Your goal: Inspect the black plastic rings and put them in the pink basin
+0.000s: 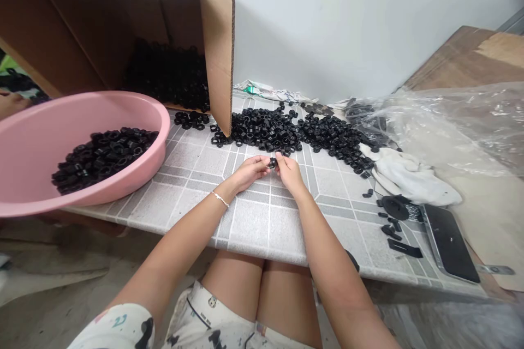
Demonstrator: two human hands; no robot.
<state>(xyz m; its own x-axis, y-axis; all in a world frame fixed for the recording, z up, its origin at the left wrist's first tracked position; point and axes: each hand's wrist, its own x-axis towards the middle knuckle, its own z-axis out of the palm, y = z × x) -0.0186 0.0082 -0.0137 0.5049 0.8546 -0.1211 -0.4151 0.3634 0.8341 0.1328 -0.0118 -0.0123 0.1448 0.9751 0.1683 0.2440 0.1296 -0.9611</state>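
Between my two hands is a small black ring-shaped part (pixel 272 163), held just above the table's near middle. My left hand (pixel 251 171), with a pale bracelet on its wrist, pinches the part from the left. From the other side my right hand (pixel 289 171) grips it with thumb and fingertips. Right behind my hands lies a heap of similar black ring parts (pixel 262 128), which runs on to the right as a second heap (pixel 335 139). The finer shape of the held part is too small to tell.
A pink basin (pixel 159 136) with black parts overhangs the table edge at left. Behind it a cardboard box (pixel 219 54) lies open with more parts. At right are a white cloth (pixel 409 177), a phone (pixel 450 242), clear plastic (pixel 450 125) and a black strip (pixel 404 248). Another person's hand (pixel 12 103) shows far left.
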